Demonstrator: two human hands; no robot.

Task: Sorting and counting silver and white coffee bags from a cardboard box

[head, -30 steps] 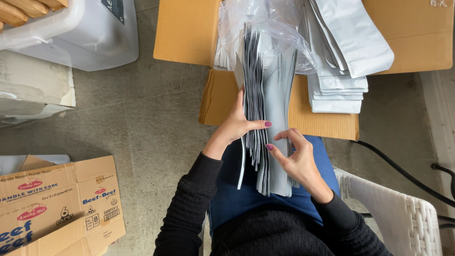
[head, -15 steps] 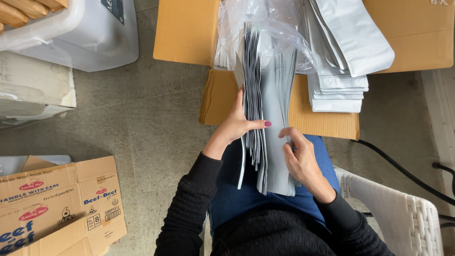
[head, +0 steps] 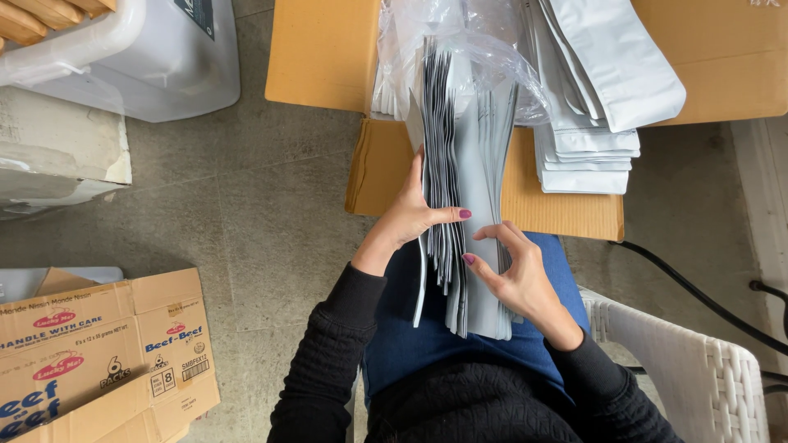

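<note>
From my seat, the stack of flat grey pouches (head: 472, 205) stands on edge on my lap, long axis running away from me into the clear plastic wrap (head: 484, 41), my left hand (head: 410, 215) clamped on its left face, my right hand (head: 517, 275) nearer, fingers curled on the front edges.

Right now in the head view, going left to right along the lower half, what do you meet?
Printed cardboard box → left hand → stack of grey pouches held upright on the lap → right hand → white wicker chair → black cable.
</note>
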